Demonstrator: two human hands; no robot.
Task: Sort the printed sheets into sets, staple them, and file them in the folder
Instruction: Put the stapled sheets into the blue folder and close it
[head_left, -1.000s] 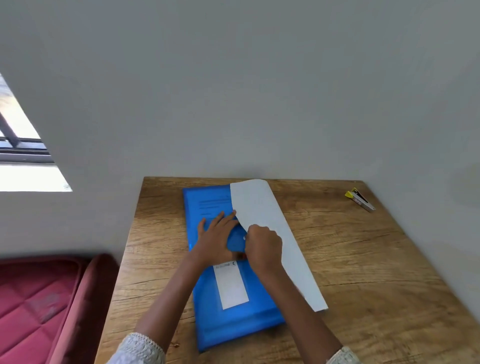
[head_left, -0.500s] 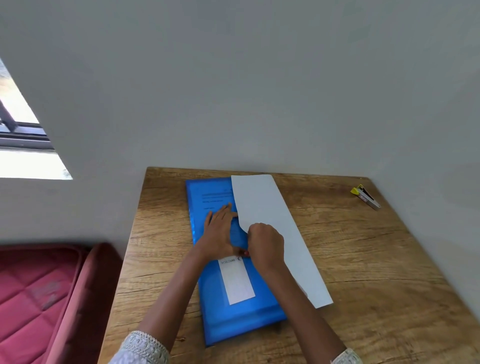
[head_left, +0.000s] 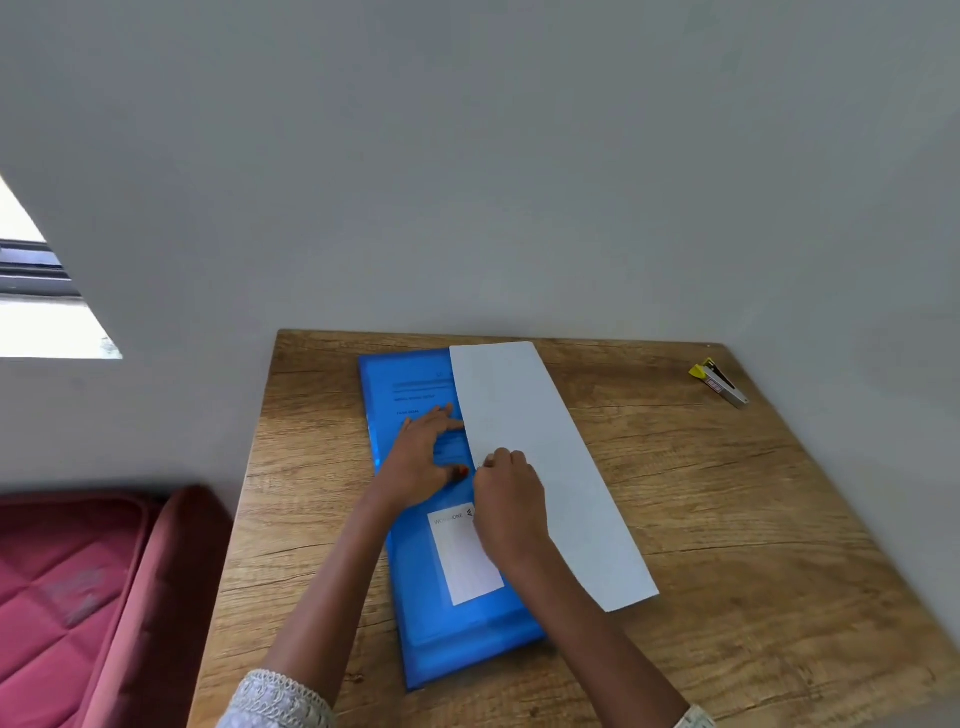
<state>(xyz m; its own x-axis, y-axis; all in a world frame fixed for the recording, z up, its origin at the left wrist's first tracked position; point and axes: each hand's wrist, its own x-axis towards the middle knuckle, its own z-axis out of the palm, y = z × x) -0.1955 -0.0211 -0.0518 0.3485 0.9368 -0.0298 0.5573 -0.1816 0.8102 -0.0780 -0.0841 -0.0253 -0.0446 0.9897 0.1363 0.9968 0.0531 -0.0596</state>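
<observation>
A person files paperwork at a wood-grain table (head_left: 727, 519) set against a grey wall. The left hand (head_left: 421, 457) lies flat with fingers spread on a translucent blue plastic folder (head_left: 467, 629), pressing it to the tabletop. The right hand (head_left: 506, 499), fingers curled, appears to pinch the left edge of a long white paper sheet (head_left: 535, 441). That sheet overlaps the folder's right side and runs out onto the bare wood. Whether it is a single page or a stapled set cannot be told, and no staple shows. Printed pages are visible through the blue cover, so at least some paper seems to be filed already. The white sheet is judged to be the piece left to tuck in, with the folder then to be closed. A small yellow-and-silver stapler (head_left: 719, 382) sits well apart at the table's far right corner, out of use, which suggests the stapling stage is over. A white rectangular label (head_left: 467, 561) on the folder carries a faint heading that seems to end in "ONE", beside a small dark logo. The lines of print under the cover are too small to read. A quilted red cushion (head_left: 78, 597) lies to the left of the table, below a bright window (head_left: 31, 312).
</observation>
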